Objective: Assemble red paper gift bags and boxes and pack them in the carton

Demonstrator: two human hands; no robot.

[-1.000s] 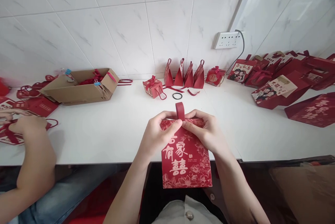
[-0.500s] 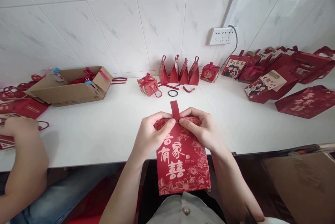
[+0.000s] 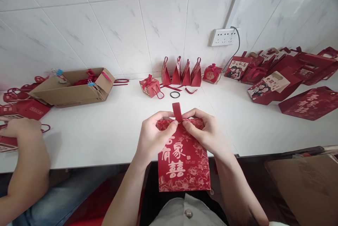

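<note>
Head view: a red box (image 3: 185, 157) with pale flowers and lettering is being pinched at its top by left hand (image 3: 156, 135) and right hand (image 3: 204, 131), across the table (image 3: 105, 130) edge.

Bare white tabletop (image 3: 224, 120) runs right of the black ring (image 3: 174, 97) to heaped red boxes (image 3: 289, 67), their gaps hard to judge; four triangular boxes (image 3: 176, 78) bar the way behind the ring, a held red box (image 3: 185, 162) in front.
</note>
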